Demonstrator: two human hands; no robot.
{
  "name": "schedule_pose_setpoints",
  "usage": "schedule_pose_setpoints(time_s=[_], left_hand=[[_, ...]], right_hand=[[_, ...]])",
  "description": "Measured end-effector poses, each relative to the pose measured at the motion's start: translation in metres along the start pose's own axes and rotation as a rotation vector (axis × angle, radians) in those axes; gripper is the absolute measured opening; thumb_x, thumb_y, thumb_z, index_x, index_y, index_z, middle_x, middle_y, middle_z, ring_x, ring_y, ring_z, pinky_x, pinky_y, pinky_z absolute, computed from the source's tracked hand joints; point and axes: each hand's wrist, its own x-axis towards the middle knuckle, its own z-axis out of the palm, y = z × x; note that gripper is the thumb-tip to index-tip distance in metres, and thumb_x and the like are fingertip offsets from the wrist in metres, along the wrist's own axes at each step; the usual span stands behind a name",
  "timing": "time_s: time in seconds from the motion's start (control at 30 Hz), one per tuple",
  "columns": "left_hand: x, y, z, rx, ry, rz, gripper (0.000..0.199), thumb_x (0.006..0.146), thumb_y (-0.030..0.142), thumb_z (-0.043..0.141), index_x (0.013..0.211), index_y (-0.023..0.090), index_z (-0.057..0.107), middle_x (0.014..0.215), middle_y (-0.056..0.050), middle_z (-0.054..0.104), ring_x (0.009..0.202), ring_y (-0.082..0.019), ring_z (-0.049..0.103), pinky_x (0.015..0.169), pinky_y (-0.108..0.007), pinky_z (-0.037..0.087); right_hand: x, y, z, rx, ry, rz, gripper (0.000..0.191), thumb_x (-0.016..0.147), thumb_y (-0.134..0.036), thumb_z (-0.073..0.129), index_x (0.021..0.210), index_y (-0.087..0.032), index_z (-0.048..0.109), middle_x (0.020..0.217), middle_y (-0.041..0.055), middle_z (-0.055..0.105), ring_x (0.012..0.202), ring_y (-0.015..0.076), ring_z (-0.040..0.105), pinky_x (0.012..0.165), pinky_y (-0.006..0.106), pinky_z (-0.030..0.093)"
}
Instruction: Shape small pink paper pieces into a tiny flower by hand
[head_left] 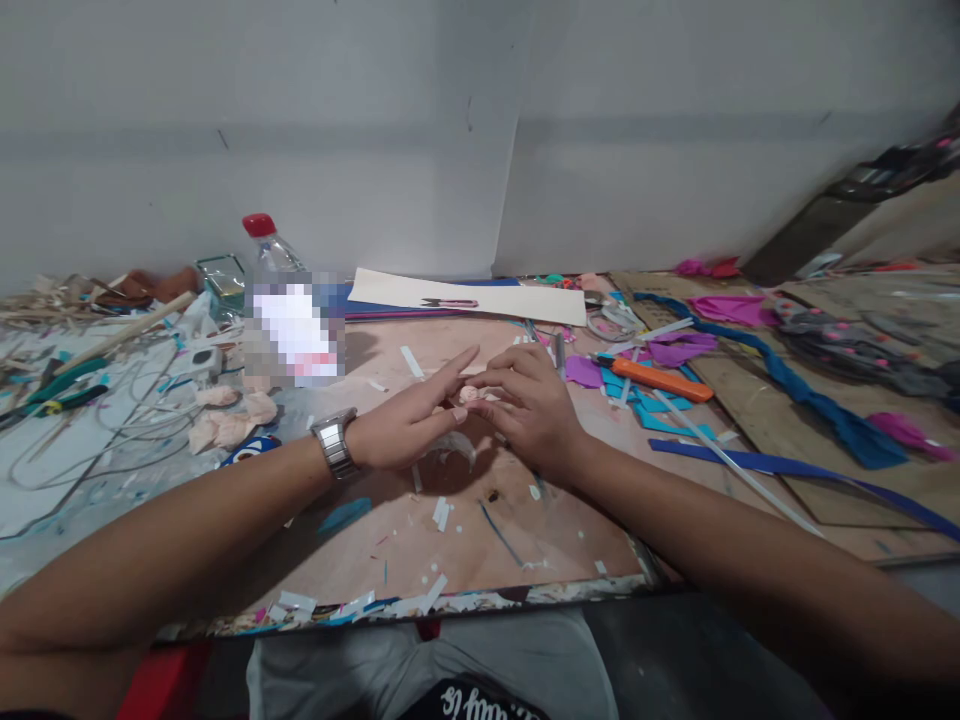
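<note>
A small pale-pink crumpled piece [469, 394] is held btwn the two hands, abt. ctr of the frame, just above the desk [540, 550], a pale wooden-looking top w/ scraps on it. By the R hand [540, 410] it is pinched btwn thumb & fingers, the other fingers being bent over it. The fingers of the L hand [401, 425] are held nearly straight, thumb set apart, tips beside the piece; whether it's gripped by them too can't be told. A silver metal wristwatch [335, 443] is worn on the L wrist.

Upper ctr: a long cream card strip [532, 303] is laid flat, w/ small pink-handled thread snips [457, 303] placed on it. Upper L: a clear plastic bottle w/ red cap [260, 225] is partly pixelated. Far L: green-handled pliers [67, 385] are seen; nearer the L hand, pale-peach crumpled scraps [232, 420].

R of ctr: an orange-handled cutter [660, 380] is left among purple paper pieces [679, 348] etc. Farther R, a flat brown board [757, 410] is crossed by a crinkled dark-teal strip [810, 403] & a flat royal-blue ribbon [787, 466].
</note>
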Motion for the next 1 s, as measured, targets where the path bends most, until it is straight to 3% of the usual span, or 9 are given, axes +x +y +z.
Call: schedule_pose_setpoints(time_s=[0.03, 0.13, 0.23, 0.33, 0.47, 0.7, 0.83, 1.0], left_hand=[[0.001, 0.002, 0.0, -0.027, 0.018, -0.015, 0.069, 0.106, 0.035, 0.052, 0.168, 0.029, 0.022, 0.161, -0.016, 0.049, 0.137, -0.028, 0.06, 0.112, -0.046, 0.049], [0.005, 0.005, -0.004, -0.029, 0.119, -0.013, 0.06, 0.102, 0.033, 0.061, 0.157, 0.025, 0.041, 0.143, -0.016, 0.062, 0.131, -0.027, 0.061, 0.098, -0.038, 0.054], [0.007, 0.005, -0.008, -0.106, 0.171, -0.049, 0.049, 0.096, 0.031, 0.068, 0.142, 0.021, 0.054, 0.121, -0.012, 0.068, 0.113, -0.022, 0.065, 0.09, -0.033, 0.053], [0.008, 0.006, -0.009, -0.276, 0.15, -0.167, 0.04, 0.094, 0.03, 0.071, 0.131, 0.019, 0.059, 0.106, -0.007, 0.068, 0.096, -0.017, 0.066, 0.085, -0.031, 0.053], [0.01, 0.012, -0.01, -0.421, 0.1, -0.232, 0.04, 0.091, 0.025, 0.076, 0.127, 0.018, 0.063, 0.1, -0.005, 0.07, 0.091, -0.015, 0.066, 0.085, -0.03, 0.052], [0.012, 0.019, -0.013, -0.65, 0.117, -0.412, 0.036, 0.09, 0.027, 0.076, 0.123, 0.017, 0.066, 0.1, -0.006, 0.072, 0.085, -0.014, 0.068, 0.079, -0.029, 0.051], [0.011, 0.015, -0.012, -0.641, 0.12, -0.373, 0.043, 0.085, 0.021, 0.08, 0.125, 0.017, 0.065, 0.087, -0.002, 0.07, 0.076, -0.012, 0.064, 0.075, -0.026, 0.049], [0.01, 0.01, -0.009, -0.576, 0.132, -0.359, 0.039, 0.09, 0.027, 0.077, 0.126, 0.017, 0.065, 0.088, -0.001, 0.068, 0.074, -0.011, 0.062, 0.074, -0.027, 0.048]], right_hand=[[0.0, 0.0, 0.0, 0.0, -0.004, 0.007, 0.023, 0.097, -0.046, 0.07, 0.101, -0.024, 0.077, 0.097, 0.0071, 0.072, 0.098, 0.0255, 0.06, 0.092, 0.045, 0.047], [0.0, 0.001, -0.001, -0.002, 0.004, 0.021, 0.026, 0.096, -0.048, 0.071, 0.099, -0.023, 0.075, 0.098, 0.007, 0.072, 0.097, 0.0254, 0.061, 0.093, 0.046, 0.047], [0.001, 0.001, -0.001, 0.014, 0.028, 0.015, 0.027, 0.095, -0.05, 0.072, 0.099, -0.023, 0.073, 0.097, 0.0069, 0.072, 0.097, 0.0255, 0.061, 0.092, 0.045, 0.047], [0.001, 0.001, -0.001, 0.04, 0.055, -0.007, 0.027, 0.095, -0.05, 0.071, 0.1, -0.023, 0.071, 0.096, 0.0066, 0.072, 0.097, 0.0255, 0.062, 0.092, 0.045, 0.047], [0.0, 0.0, -0.002, 0.075, 0.082, -0.034, 0.024, 0.094, -0.047, 0.074, 0.102, -0.025, 0.069, 0.095, 0.0058, 0.072, 0.097, 0.0254, 0.062, 0.092, 0.045, 0.048], [0.0, -0.004, -0.002, 0.14, 0.101, -0.101, 0.025, 0.096, -0.049, 0.071, 0.104, -0.026, 0.068, 0.094, 0.0047, 0.072, 0.094, 0.0243, 0.064, 0.092, 0.046, 0.048], [0.001, -0.005, 0.0, 0.153, 0.089, -0.134, 0.024, 0.097, -0.049, 0.071, 0.104, -0.026, 0.068, 0.096, 0.0049, 0.073, 0.093, 0.0238, 0.066, 0.093, 0.046, 0.048], [0.001, -0.005, 0.0, 0.134, 0.075, -0.114, 0.028, 0.096, -0.053, 0.069, 0.101, -0.025, 0.069, 0.094, 0.0049, 0.074, 0.094, 0.0243, 0.065, 0.092, 0.045, 0.048]])
